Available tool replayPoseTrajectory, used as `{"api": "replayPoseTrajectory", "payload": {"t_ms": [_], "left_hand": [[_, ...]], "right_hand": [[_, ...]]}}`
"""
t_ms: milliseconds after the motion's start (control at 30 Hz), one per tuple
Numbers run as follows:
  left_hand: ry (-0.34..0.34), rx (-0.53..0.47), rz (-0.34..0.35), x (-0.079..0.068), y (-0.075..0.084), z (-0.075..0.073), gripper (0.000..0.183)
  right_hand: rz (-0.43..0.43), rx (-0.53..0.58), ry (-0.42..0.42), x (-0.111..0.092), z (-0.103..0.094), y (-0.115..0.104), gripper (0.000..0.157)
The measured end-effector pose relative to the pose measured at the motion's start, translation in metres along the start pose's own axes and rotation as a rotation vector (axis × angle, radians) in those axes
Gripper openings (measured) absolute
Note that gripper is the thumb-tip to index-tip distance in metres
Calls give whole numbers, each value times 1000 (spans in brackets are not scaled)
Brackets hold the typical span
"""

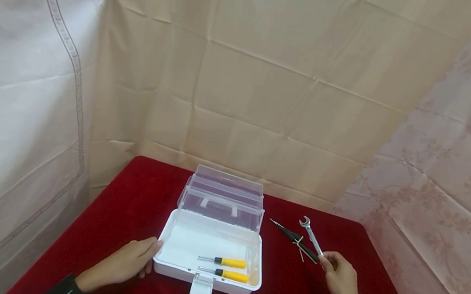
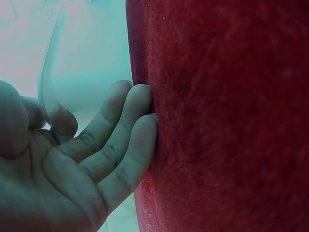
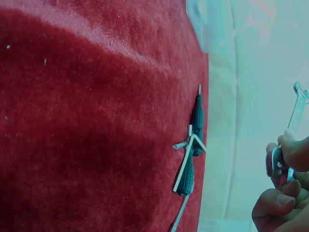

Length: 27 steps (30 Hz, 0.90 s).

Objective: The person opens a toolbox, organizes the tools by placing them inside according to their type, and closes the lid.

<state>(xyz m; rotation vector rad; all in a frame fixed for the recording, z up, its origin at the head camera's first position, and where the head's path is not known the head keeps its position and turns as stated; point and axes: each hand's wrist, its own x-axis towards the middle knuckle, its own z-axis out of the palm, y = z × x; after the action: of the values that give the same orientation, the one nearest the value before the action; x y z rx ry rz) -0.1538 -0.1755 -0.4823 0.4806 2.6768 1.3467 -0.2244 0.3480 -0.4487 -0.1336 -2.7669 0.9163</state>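
A white toolbox [image 1: 209, 239] lies with its clear lid [image 1: 223, 207] raised at the back. Inside, near its front wall, are two yellow-handled screwdrivers [image 1: 234, 263]. My left hand [image 1: 128, 262] holds the box's left rim between thumb and index finger, and its other fingers extend along the outside [image 2: 116, 140]. To the right of the box, my right hand [image 1: 342, 278] grips a metal wrench [image 1: 313, 238] by its near end, open jaw pointing away. The right wrist view shows the wrench [image 3: 298, 108] raised off the cloth, its other end beside the curled fingers.
Dark-handled tools [image 3: 197, 113] with thin metal shafts lie on the red cloth [image 1: 290, 289], left of the wrench. L-shaped hex keys [image 3: 183, 162] rest across them. The box's front latch [image 1: 202, 287] hangs down. Beige draped fabric [image 1: 265, 98] stands behind the table.
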Motion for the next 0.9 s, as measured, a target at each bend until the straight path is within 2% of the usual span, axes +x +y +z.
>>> {"api": "replayPoseTrajectory", "payload": {"t_ms": [900], "left_hand": [[15,6,-4,0,0,2,40]], "right_hand": [[3,32,7,-2,8,-11,20]]}}
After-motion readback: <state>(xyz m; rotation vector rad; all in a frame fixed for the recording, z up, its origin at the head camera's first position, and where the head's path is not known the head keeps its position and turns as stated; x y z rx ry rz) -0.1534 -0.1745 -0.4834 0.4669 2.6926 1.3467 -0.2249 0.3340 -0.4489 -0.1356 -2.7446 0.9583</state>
